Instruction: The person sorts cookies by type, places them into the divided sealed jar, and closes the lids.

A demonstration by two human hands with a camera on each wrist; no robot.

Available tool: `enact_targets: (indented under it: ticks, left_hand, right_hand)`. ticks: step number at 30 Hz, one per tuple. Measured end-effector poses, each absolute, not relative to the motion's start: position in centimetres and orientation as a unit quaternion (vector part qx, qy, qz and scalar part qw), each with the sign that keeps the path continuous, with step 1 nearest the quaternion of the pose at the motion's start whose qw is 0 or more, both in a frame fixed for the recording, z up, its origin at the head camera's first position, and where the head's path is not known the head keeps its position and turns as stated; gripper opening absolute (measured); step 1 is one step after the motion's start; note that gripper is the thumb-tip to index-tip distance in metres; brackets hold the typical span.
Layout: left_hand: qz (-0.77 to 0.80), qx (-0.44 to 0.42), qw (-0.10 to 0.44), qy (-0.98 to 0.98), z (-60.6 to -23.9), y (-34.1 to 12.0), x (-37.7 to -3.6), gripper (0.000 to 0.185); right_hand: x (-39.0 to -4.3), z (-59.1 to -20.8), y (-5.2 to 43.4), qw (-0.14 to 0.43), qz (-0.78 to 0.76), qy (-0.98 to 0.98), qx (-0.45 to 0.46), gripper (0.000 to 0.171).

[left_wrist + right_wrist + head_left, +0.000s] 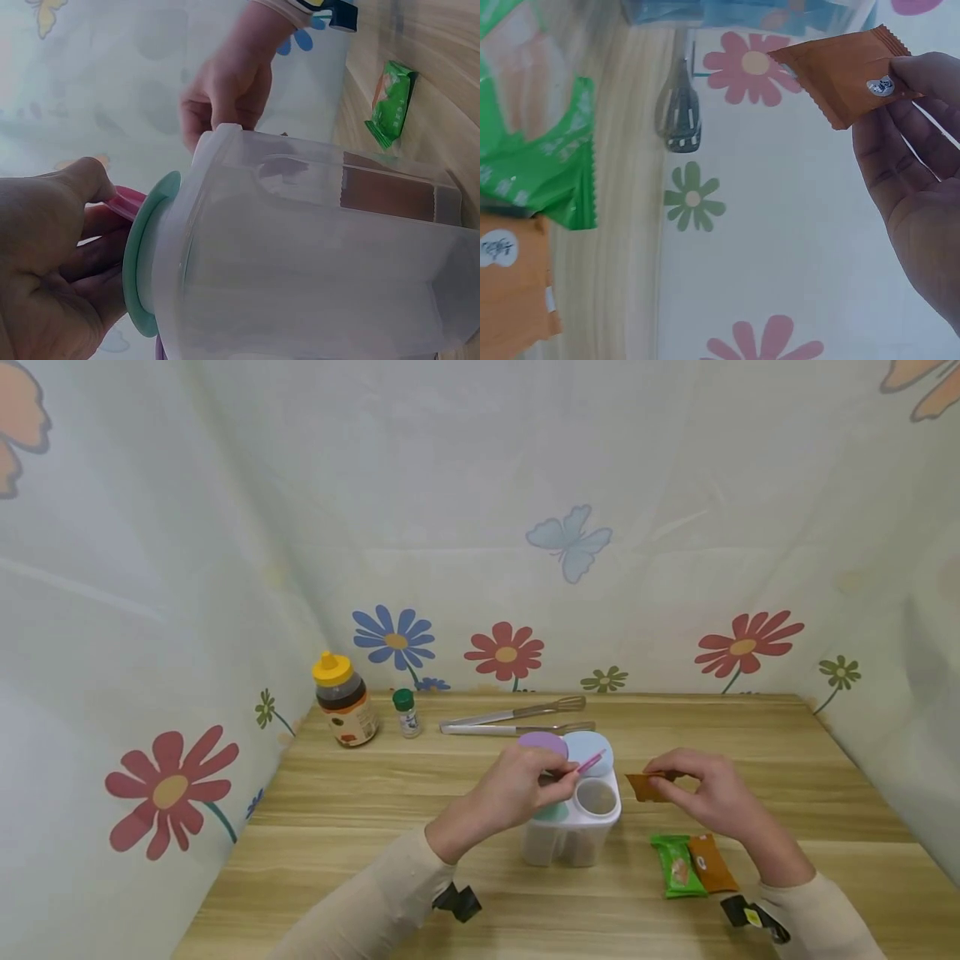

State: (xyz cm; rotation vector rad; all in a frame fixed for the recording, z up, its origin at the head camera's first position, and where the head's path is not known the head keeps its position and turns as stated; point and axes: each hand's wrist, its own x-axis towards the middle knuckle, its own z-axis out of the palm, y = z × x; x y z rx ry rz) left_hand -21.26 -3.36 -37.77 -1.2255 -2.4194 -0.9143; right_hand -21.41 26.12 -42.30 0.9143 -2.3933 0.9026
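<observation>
Apparently midway | left hand (517,789) pinches pink lid (591,762) above storage box (570,845) | right hand (708,789) pinches brown snack packet (647,787) right of box | three lids (585,745) on, one compartment (596,797) uncovered | likely left: green packet (680,867), orange-brown packet (717,866), box's near right

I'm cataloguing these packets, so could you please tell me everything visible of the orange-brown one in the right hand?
The orange-brown packet is small and roughly rectangular, seemingly of plastic film. Two opposite ends are serrated, and a white patch bearing dark, illegible print sits by the thumb. It looks sealed; no tear shows. Pinched between the right hand's thumb and fingers, it is held tilted above the table, beside the white-rimmed container but not touching it.
</observation>
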Motion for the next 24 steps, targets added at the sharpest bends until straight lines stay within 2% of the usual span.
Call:
enact_targets:
  ticks: [14,24]
  left_hand:
    - [-0.321,-0.422,0.127,-0.838,-37.7,-3.3,-21.2,0.01]
    - [-0.318,-0.418,0.121,-0.842,-37.6,-3.3,-21.2,0.009]
  right_hand:
    - [-20.0,-40.1,25.2,0.229,0.359,-0.838,0.34,0.034]
    - [-19.7,-39.4,25.0,0.212,0.399,-0.817,0.359,0.036]
